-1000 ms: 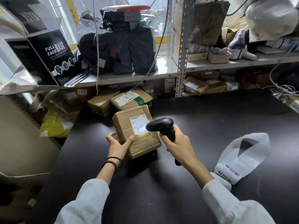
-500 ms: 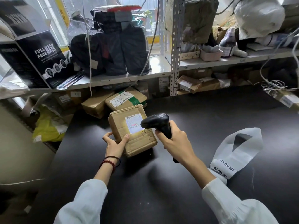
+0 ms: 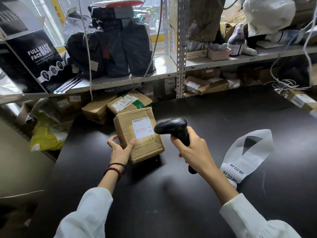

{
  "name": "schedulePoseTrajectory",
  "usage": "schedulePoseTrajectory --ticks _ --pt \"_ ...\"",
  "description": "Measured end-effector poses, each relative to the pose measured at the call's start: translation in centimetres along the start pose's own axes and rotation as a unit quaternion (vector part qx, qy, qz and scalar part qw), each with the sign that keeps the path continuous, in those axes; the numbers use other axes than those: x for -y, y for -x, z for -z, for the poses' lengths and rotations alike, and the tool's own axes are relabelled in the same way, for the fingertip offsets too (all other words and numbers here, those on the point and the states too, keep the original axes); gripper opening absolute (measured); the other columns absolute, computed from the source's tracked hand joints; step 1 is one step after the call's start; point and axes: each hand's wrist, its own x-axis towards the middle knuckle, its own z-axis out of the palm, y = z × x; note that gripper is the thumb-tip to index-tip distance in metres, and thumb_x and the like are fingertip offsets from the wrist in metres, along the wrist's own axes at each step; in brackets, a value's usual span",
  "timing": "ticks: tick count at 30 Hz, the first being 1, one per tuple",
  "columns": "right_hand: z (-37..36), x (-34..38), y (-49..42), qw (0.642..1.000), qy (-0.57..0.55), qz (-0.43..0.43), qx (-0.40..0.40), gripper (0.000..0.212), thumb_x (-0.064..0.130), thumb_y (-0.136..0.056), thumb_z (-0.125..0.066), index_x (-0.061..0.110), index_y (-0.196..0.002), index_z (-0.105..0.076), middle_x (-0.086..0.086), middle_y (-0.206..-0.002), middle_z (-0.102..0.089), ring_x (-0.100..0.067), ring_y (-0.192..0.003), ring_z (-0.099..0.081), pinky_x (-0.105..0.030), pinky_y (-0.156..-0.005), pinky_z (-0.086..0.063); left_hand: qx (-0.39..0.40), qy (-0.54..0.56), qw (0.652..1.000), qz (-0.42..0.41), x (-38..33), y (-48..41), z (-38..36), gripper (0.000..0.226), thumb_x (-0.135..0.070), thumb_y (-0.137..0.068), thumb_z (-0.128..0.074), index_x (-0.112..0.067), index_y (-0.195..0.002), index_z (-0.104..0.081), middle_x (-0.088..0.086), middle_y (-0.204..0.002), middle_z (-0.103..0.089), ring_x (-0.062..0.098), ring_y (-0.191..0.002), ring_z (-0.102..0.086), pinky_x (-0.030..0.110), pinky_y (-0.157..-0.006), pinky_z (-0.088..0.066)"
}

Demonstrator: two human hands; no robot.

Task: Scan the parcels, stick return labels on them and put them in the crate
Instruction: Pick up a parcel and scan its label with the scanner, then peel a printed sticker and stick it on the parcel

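A brown cardboard parcel (image 3: 126,127) stands tilted on the black table (image 3: 214,121), its white shipping label facing me. My left hand (image 3: 120,149) grips the parcel's lower left corner. My right hand (image 3: 192,150) holds a black barcode scanner (image 3: 171,127) just right of the parcel, its head aimed at the label. Red scan light lies across the label's barcode (image 3: 141,130). A white strip of return labels (image 3: 247,153) with printed characters lies on the table to the right of my right arm.
More cardboard parcels (image 3: 130,101) and a yellow bag (image 3: 46,136) are piled at the table's back left under a metal shelf (image 3: 168,66). Black bags (image 3: 113,47) and a mask box (image 3: 32,54) stand on the shelf. Loose cables (image 3: 289,83) hang at right.
The scan light on the label has narrowed to a red line on the barcode. Both hands, parcel and scanner keep the same pose; the view has shifted slightly.
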Motion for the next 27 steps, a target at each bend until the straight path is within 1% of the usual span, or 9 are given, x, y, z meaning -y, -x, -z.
schedulePoseTrajectory --ticks 4,7,10,15,18,20,23,25,27 --pt "0.1 0.1 0.2 1.000 -0.005 -0.002 -0.006 0.016 0.047 -0.089 -0.057 0.035 -0.085 -0.046 0.000 -0.067 -0.062 -0.019 -0.064 -0.066 -0.048 -0.061 -0.056 0.006 -0.010 1.000 -0.017 -0.3 0.2 0.0 0.065 -0.035 -0.086 -0.065 -0.019 -0.131 -0.020 0.006 -0.110 -0.049 0.027 -0.097 -0.054 0.044 -0.096 -0.045" --pt "0.1 0.1 0.2 1.000 -0.006 -0.001 -0.004 0.015 0.045 -0.090 -0.057 0.036 -0.086 -0.045 0.001 -0.067 -0.061 -0.017 -0.064 -0.066 -0.048 -0.063 -0.056 0.015 -0.012 0.999 -0.026 -0.3 0.2 0.1 0.065 -0.035 -0.086 -0.065 -0.021 -0.130 -0.020 0.006 -0.111 -0.050 0.026 -0.098 -0.055 0.045 -0.096 -0.046" --pt "0.0 0.0 0.1 1.000 -0.002 0.001 -0.006 0.017 0.049 -0.089 -0.055 0.036 -0.088 -0.046 0.002 -0.068 -0.062 -0.018 -0.066 -0.066 -0.049 -0.064 -0.056 0.027 -0.010 0.999 -0.027 -0.3 0.1 0.1 0.066 -0.037 -0.085 -0.066 -0.024 -0.129 -0.018 0.006 -0.115 -0.051 0.029 -0.104 -0.057 0.049 -0.094 -0.048" --pt "0.0 -0.1 0.0 1.000 0.008 0.005 -0.010 0.019 0.053 -0.087 -0.054 0.036 -0.088 -0.045 0.002 -0.070 -0.062 -0.020 -0.068 -0.066 -0.049 -0.064 -0.056 0.027 -0.020 0.999 -0.029 -0.6 0.1 0.1 0.066 -0.038 -0.085 -0.065 -0.023 -0.130 -0.019 0.005 -0.114 -0.050 0.028 -0.102 -0.056 0.047 -0.092 -0.049" --pt "-0.1 -0.2 0.0 1.000 0.018 -0.001 -0.026 0.021 0.053 -0.088 -0.055 0.034 -0.090 -0.046 0.004 -0.073 -0.062 -0.020 -0.072 -0.067 -0.046 -0.068 -0.055 0.024 -0.060 0.998 -0.028 -0.5 0.4 0.1 0.065 -0.041 -0.086 -0.063 -0.023 -0.131 -0.019 0.010 -0.113 -0.050 0.031 -0.099 -0.056 0.042 -0.090 -0.048" --pt "-0.2 -0.5 -0.1 0.998 0.041 -0.022 -0.043 0.023 0.053 -0.089 -0.054 0.031 -0.091 -0.046 0.005 -0.076 -0.063 -0.020 -0.074 -0.067 -0.042 -0.069 -0.054 0.035 -0.101 0.994 -0.024 -0.2 0.8 0.0 0.063 -0.045 -0.088 -0.060 -0.027 -0.132 -0.019 0.014 -0.114 -0.053 0.036 -0.102 -0.056 0.036 -0.087 -0.044" --pt "-0.3 -1.3 -0.6 0.992 0.083 -0.075 -0.057 0.027 0.051 -0.090 -0.052 0.026 -0.100 -0.047 0.000 -0.086 -0.066 -0.025 -0.082 -0.064 -0.036 -0.069 -0.050 0.056 -0.134 0.989 -0.021 0.5 2.0 -0.3 0.061 -0.048 -0.090 -0.055 -0.032 -0.136 -0.018 0.017 -0.117 -0.057 0.036 -0.106 -0.056 0.029 -0.081 -0.036" --pt "-0.4 -2.3 -0.8 0.985 0.115 -0.121 -0.038 0.030 0.046 -0.092 -0.051 0.021 -0.109 -0.046 -0.003 -0.095 -0.065 -0.027 -0.088 -0.062 -0.034 -0.069 -0.044 0.073 -0.149 0.986 -0.018 1.3 3.0 -0.6 0.061 -0.051 -0.090 -0.052 -0.035 -0.138 -0.019 0.016 -0.117 -0.059 0.036 -0.107 -0.056 0.029 -0.082 -0.036" --pt "-0.6 -3.6 -1.0 0.978 0.134 -0.161 -0.010 0.032 0.043 -0.093 -0.051 0.018 -0.111 -0.045 -0.007 -0.101 -0.064 -0.029 -0.092 -0.061 -0.035 -0.073 -0.045 0.086 -0.168 0.982 -0.016 2.5 4.0 -0.9 0.057 -0.052 -0.090 -0.050 -0.038 -0.137 -0.020 0.014 -0.114 -0.061 0.034 -0.104 -0.058 0.030 -0.084 -0.040"
